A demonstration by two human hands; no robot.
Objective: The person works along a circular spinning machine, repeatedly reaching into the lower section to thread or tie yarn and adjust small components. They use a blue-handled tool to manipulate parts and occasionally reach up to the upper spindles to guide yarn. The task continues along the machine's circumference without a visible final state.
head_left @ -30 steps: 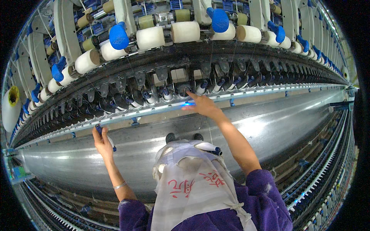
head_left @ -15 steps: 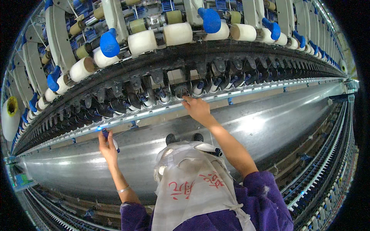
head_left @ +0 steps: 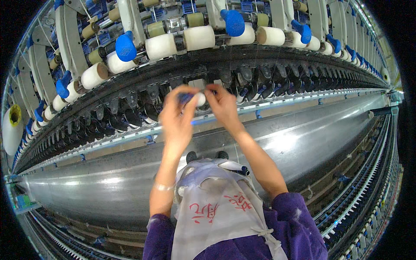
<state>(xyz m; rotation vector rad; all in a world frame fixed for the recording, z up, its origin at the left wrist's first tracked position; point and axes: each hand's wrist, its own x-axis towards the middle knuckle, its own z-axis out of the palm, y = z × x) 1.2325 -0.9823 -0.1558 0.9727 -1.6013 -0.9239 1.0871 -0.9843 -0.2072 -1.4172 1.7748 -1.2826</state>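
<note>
Between the two hands in the head view, just above the pale metal rail [head_left: 281, 104] and in front of the spindle row [head_left: 264, 90], sits a small bobbin [head_left: 200, 100] with a blue body and a white end. It lies to the right of the left hand [head_left: 177, 116], which has its fingers and thumb closed around the blue part, and to the left of the right hand [head_left: 224, 108]. Its long axis seems to run mostly crosswise, white end toward the right fingertips, so the left hand is the nearer one. Blur hides whether those right fingertips touch the bobbin or pinch anything fine; they are drawn close together, and I cannot tell more.

As for writing, the white apron [head_left: 216, 232] bears large red handwritten characters [head_left: 207, 211] across its front. The blue lever [head_left: 125, 47] above the left hand carries a small moulded mark, too faint to make out. No label shows on the visible part of the held bobbin. Near the apron's top edge lies a white tube [head_left: 232, 165] with a dark blue end.
</note>
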